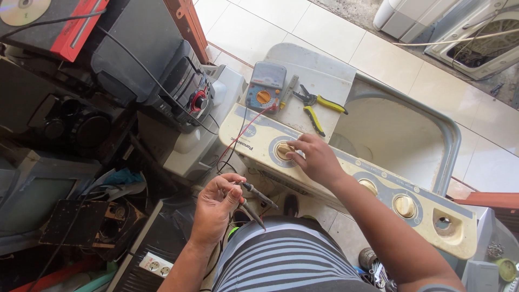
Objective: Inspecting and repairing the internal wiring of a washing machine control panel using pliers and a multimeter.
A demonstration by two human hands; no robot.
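I see pale tiled floor [324, 32], sunlit. Washer [378, 135] on it, cream control panel [346, 173] facing me, tub open. Stereo stack [108, 81] crowds left side. Meter [266, 85] and yellow pliers [319, 108] lie on washer lid. My right hand [313, 159] pinches leftmost knob [284, 150]. My left hand [216, 208] clenched round two probes [254, 203], below panel, over my lap.

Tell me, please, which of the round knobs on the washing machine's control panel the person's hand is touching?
The leftmost knob, nearest the multimeter: the right hand has its fingers on it, while the other two knobs further right sit untouched.
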